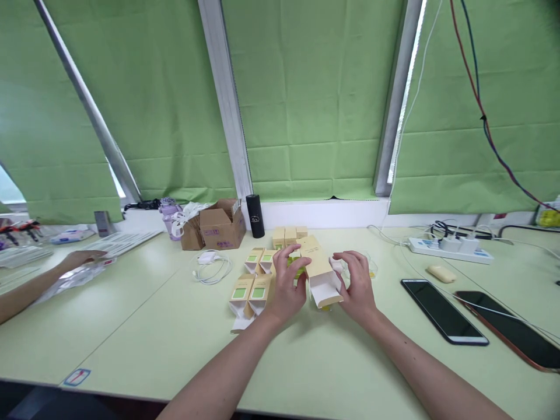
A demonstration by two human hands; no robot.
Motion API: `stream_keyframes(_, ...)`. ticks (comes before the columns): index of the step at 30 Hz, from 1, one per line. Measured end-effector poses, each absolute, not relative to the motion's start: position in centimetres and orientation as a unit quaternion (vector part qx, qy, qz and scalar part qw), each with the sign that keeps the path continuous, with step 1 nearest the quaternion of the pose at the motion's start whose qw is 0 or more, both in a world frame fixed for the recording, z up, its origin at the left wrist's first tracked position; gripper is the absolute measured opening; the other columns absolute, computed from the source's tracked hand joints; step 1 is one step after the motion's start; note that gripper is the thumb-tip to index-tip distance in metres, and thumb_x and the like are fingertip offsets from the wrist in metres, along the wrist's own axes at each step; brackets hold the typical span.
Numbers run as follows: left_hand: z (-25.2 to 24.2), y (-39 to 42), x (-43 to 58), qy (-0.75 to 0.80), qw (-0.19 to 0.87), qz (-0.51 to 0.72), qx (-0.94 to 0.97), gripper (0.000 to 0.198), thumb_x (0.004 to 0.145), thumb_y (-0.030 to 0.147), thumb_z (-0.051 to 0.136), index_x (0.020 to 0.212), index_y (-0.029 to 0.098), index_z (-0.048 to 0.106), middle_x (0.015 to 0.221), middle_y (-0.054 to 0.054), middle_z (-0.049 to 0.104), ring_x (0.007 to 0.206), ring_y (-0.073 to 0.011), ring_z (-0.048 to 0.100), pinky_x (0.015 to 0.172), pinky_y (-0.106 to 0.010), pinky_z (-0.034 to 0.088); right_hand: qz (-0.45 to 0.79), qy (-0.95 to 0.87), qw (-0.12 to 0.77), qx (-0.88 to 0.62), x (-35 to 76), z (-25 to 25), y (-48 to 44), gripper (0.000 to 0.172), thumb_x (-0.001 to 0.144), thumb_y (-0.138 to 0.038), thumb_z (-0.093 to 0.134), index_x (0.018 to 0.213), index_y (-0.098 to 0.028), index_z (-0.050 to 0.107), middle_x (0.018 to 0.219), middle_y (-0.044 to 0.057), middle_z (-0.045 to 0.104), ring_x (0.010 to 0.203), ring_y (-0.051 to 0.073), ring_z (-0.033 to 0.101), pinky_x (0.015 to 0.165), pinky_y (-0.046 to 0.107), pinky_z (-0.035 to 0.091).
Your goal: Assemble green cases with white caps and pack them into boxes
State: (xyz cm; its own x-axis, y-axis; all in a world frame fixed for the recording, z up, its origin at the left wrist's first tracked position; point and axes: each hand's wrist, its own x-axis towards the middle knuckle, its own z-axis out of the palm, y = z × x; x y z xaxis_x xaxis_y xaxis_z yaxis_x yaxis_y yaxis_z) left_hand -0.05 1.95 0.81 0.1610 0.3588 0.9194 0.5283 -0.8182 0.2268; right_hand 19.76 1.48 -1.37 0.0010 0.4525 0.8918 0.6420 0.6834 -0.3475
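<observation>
We have a box raised a little over the pale table, midway between our hands and tilted so that its open end faces near. It is a light tan-yellow, smooth and long-sided, with fine dark print on its upper face towards the far end. At the near end the inside shows white, and a white-lined flap with a tan edge juts out towards us.

Our left hand is half curled and holds the box by its left side, fingertips over the edge and thumb lower down; a bright green thing shows in the gap between them. Our right hand is arched at the right side, its thumb at the open end and its fingers spread above; we cannot tell how firmly it grips.

Left of our left hand stand four similar boxes in two rows, each with a green square on its face and white flaps at the near end. Farther off, just beyond the held one, we see plainer tan boxes in a row. Two dark phones lie to the right, and at the far left another person's hand rests near some white sheets.
</observation>
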Motion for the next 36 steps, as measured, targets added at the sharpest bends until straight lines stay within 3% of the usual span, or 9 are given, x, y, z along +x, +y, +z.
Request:
stream_keyframes(9,1.4,1.6,-0.1,-0.274,-0.023,-0.587,-0.762,0.054,0.085,0.009,0.071,0.132,0.028,0.052,0.141,-0.014,0.054,0.135,-0.0315,0.050,0.113,-0.057,0.043,-0.092,-0.703,0.593,-0.382,19.7,-1.4,1.5,0.031,0.099,-0.021,0.053,0.130,-0.026,0.055,0.118,0.011,0.066,0.118,0.033,0.053,0.098,0.056,0.050)
stream_keyframes(14,0.9,2.0,0.1,-0.268,-0.174,-0.628,-0.710,0.054,0.089,0.023,0.075,0.137,0.027,0.052,0.144,-0.013,0.055,0.140,-0.0306,0.051,0.119,-0.052,0.042,-0.096,-0.702,0.598,-0.376,19.7,-1.4,1.6,0.033,0.099,-0.022,0.054,0.132,-0.026,0.054,0.120,0.011,0.065,0.118,0.033,0.053,0.099,0.057,0.049)
stream_keyframes(19,0.3,2.4,0.4,-0.262,-0.345,-0.661,-0.613,0.060,0.089,0.036,0.080,0.141,0.025,0.051,0.134,-0.013,0.065,0.128,-0.0281,0.062,0.113,-0.044,0.048,-0.083,-0.707,0.594,-0.375,19.6,-1.3,1.4,0.035,0.099,-0.022,0.054,0.134,-0.026,0.052,0.123,0.012,0.063,0.119,0.034,0.054,0.100,0.058,0.048)
stream_keyframes(26,1.0,3.1,0.4,-0.231,-0.403,-0.649,-0.602,0.050,0.089,0.046,0.078,0.129,0.019,0.063,0.123,-0.013,0.070,0.117,-0.0283,0.065,0.106,-0.041,0.049,-0.047,-0.719,0.595,-0.357,19.5,-1.2,1.1,0.037,0.100,-0.023,0.053,0.137,-0.027,0.051,0.128,0.013,0.059,0.122,0.034,0.055,0.101,0.058,0.049)
stream_keyframes(31,0.8,3.2,0.4,-0.237,-0.453,-0.631,-0.584,0.063,0.090,0.046,0.078,0.142,0.021,0.054,0.121,-0.011,0.070,0.116,-0.0269,0.067,0.101,-0.039,0.051,0.004,-0.742,0.581,-0.334,19.3,-1.0,0.6,0.044,0.101,-0.022,0.051,0.144,-0.027,0.046,0.141,0.015,0.051,0.133,0.033,0.053,0.108,0.058,0.049)
stream_keyframes(36,0.7,2.9,0.5,-0.246,-0.474,-0.615,-0.579,0.066,0.090,0.047,0.078,0.144,0.022,0.048,0.116,-0.011,0.070,0.115,-0.0267,0.068,0.097,-0.037,0.052,0.033,-0.754,0.577,-0.312,19.1,-1.0,0.4,0.047,0.101,-0.023,0.051,0.147,-0.028,0.044,0.149,0.016,0.045,0.144,0.034,0.044,0.110,0.061,0.050)
